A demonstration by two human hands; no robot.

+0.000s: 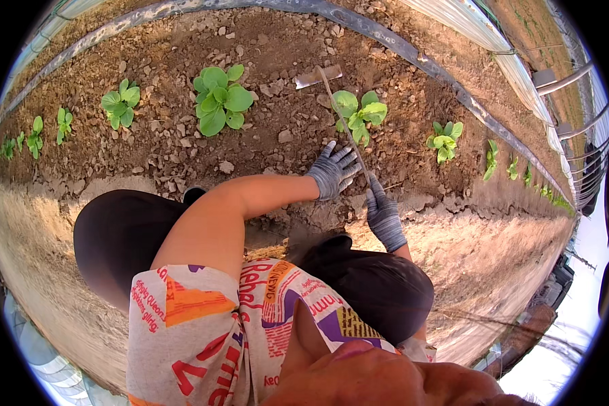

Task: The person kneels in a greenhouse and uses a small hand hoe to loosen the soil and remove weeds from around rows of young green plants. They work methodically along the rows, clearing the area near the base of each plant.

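My left hand [334, 171], in a grey striped glove, rests with spread fingers on or just over the brown soil [284, 152]; it holds nothing. To its right, my right hand [384, 210], gloved alike, grips the thin handle of a hand hoe [346, 127]. The handle runs up and left past a leafy green seedling [358, 114], crossing over some of its leaves. The hoe's flat metal blade [318, 76] lies against the soil above and left of that seedling. A fuller leafy plant [221, 99] grows left of the blade.
More seedlings [121, 104] stand in a row to the left, others [445, 141] to the right. A dark drip hose or pipe [401, 46] curves along the bed's far side. Beyond are plastic film [517, 71] and metal hoops [566, 81]. A dry dirt path [467, 254] lies on the near side.
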